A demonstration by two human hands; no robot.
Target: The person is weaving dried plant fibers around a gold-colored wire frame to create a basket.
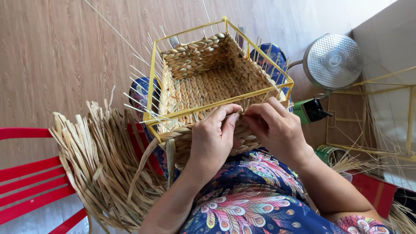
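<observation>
A half-woven straw basket (208, 82) on a yellow wire frame (152, 82) rests on my lap, its open side facing up. Thin pale spokes stick out along its rim. My left hand (213, 138) and my right hand (274, 126) meet at the near rim, where their fingertips pinch a dried straw strand (243, 107) against the yellow bar. A loose strand (143, 162) hangs down from the near left corner.
A bundle of dried straw (102, 164) lies over a red slatted chair (30, 182) at my left. On the wooden floor at right stand a metal pot lid (333, 60), a green tool (308, 111), another yellow wire frame (368, 117), a tin (326, 152) and a red box (373, 190).
</observation>
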